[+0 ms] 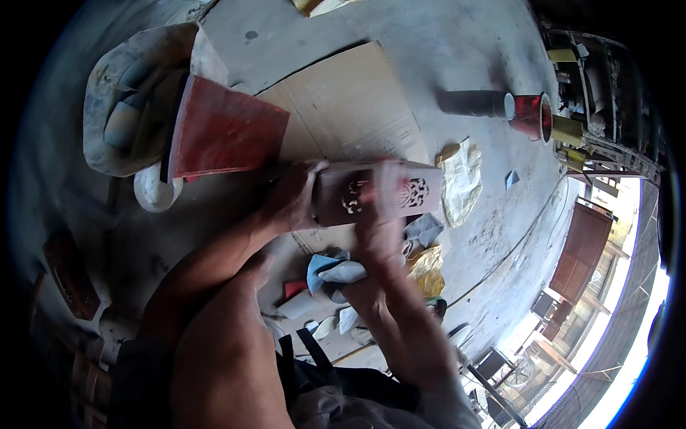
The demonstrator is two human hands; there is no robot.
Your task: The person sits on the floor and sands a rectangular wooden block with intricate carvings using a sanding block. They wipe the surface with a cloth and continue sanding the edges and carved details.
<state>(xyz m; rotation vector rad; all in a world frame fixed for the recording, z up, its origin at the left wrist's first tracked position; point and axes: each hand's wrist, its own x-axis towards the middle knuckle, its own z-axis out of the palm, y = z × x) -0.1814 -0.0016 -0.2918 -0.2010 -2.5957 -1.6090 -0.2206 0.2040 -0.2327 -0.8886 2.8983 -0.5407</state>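
Observation:
A pinkish-brown box (334,189) with a cut-out scroll pattern in its side is in front of me, above a cardboard sheet (350,100). My left hand (296,191) grips its left end, with the fingers bent over the edge. Across the patterned face lies my right hand (380,222), smeared by motion. A reddish blur shows near its fingers, and I cannot make out whether it holds anything. Below the box are several scraps of paper or cloth, among them a blue one (319,272) and a crumpled yellow one (427,270).
A red tapered panel (230,132) leans by an open pale sack (100,154) at left. A reddish-brown piece (70,277) lies at far left. Right of the cardboard are a crumpled pale sheet (461,182), a dark cylinder (475,104) and a red container (527,116). Shelving (607,100) stands beyond.

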